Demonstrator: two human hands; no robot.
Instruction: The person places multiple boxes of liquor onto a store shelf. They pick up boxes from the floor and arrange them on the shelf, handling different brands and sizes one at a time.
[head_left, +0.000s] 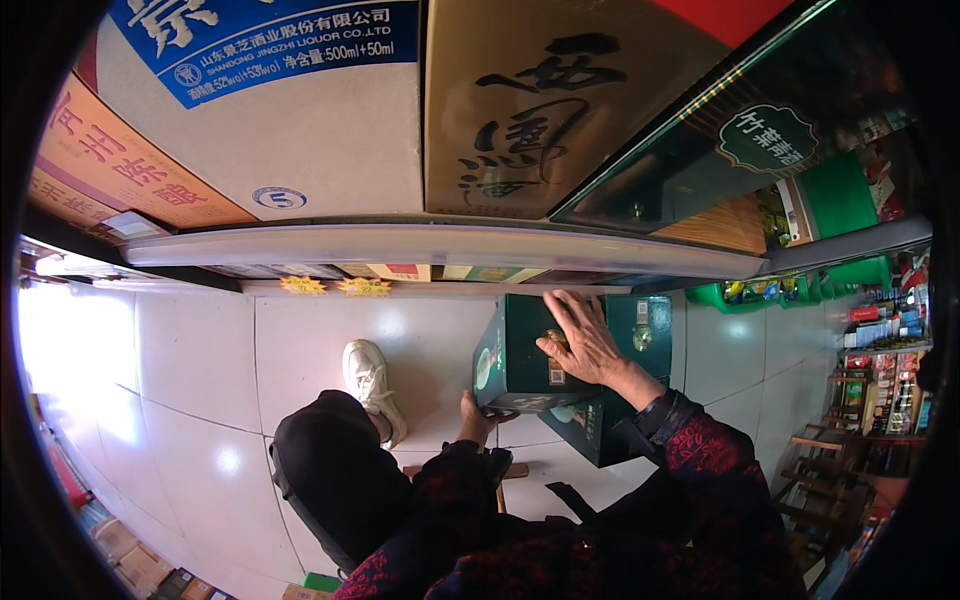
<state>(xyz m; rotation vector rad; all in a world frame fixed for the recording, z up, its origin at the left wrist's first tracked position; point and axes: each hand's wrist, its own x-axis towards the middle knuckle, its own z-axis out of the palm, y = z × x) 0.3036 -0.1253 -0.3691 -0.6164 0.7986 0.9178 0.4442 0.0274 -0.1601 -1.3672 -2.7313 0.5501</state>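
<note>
My left hand (480, 418) supports the lower near corner of a dark green gift box (525, 367); its fingers are partly hidden beneath the box. On the top face of the same box rests my right hand (585, 341), with fingers spread and the thumb beside a round gold emblem. Two more dark green boxes are close by: one (645, 311) stands just right of my right hand, the other (592, 427) lies at an angle below it, partly covered by my right forearm.
A shelf edge (450, 251) crosses in front of me, bearing large liquor boxes (337, 142). Yellow price tags (364, 287) hang lower down. Green baskets (724, 298) with packets stand at the right. My white shoe (367, 375) is on the tiled floor; part of a wooden stool (516, 471) shows beneath me.
</note>
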